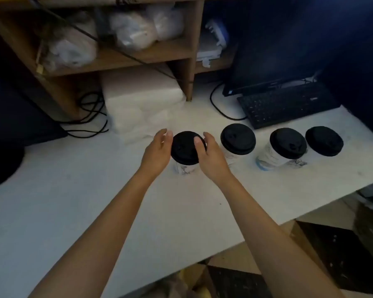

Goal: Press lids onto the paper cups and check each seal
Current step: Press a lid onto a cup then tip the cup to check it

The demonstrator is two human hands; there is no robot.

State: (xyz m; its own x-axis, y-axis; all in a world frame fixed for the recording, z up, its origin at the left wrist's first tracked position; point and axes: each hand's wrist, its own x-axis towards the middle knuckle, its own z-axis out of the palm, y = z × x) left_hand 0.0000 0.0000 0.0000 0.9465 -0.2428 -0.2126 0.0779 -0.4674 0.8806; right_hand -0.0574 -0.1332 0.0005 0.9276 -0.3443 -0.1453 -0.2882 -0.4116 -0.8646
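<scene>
Four white paper cups with black lids stand in a row on the white table [73, 211]. The leftmost cup [184, 168] carries a black lid [184, 148], and both my hands flank it. My left hand [158, 150] is beside the lid's left rim, fingers nearly straight. My right hand [209, 153] is at the lid's right rim; its thumb rests on the lid's top and its fingers lie loosely past the edge. To the right stand the second cup [238, 139], the third cup [288, 143] and the fourth cup [324, 141], all lidded.
A black keyboard [289, 104] and monitor [274, 61] sit at the back right. A white stack of paper [142, 100] and black cables [88, 117] lie behind the cups. Wooden shelves [121, 57] hold plastic bags. The table edge runs diagonally at lower right.
</scene>
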